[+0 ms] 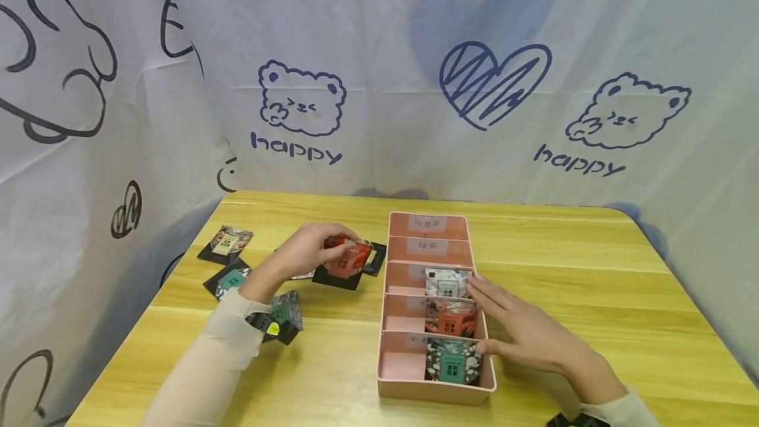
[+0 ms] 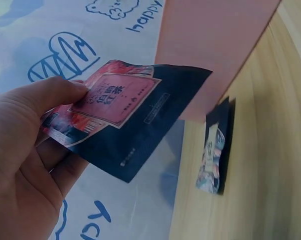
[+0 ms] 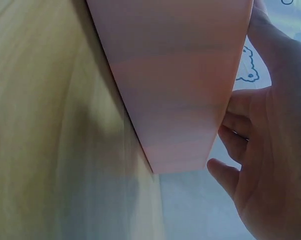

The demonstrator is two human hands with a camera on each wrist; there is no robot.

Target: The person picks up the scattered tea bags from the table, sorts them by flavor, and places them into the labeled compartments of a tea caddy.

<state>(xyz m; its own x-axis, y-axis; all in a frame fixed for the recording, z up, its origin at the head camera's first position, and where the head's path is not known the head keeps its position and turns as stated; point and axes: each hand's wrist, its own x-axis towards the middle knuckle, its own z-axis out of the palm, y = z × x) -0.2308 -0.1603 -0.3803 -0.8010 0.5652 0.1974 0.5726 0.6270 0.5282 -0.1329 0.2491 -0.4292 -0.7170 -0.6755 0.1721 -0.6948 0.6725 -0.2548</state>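
Observation:
My left hand (image 1: 308, 252) pinches a black-and-red tea sachet (image 1: 344, 265) by one end, thumb on its face and fingers behind, left of the pink divided box (image 1: 435, 389). In the left wrist view the sachet's red label (image 2: 118, 97) faces the camera. My right hand (image 1: 528, 325) rests along the box's right rim, its fingers extended. Three compartments hold sachets at their right ends: a white one (image 1: 447, 283), a red one (image 1: 450, 319) and, nearest me, a green-labelled one (image 1: 453, 362). From the right wrist, the fingers (image 3: 235, 142) show at the rim.
Loose sachets lie left of the box: a yellow-labelled one (image 1: 225, 244), a green-labelled one (image 1: 231, 279), another green one (image 1: 286, 313) by the left wrist, and a dark one (image 1: 375, 261) behind the held sachet. The two far compartments carry paper labels (image 1: 428, 223). A white printed curtain (image 1: 379, 117) stands behind the table.

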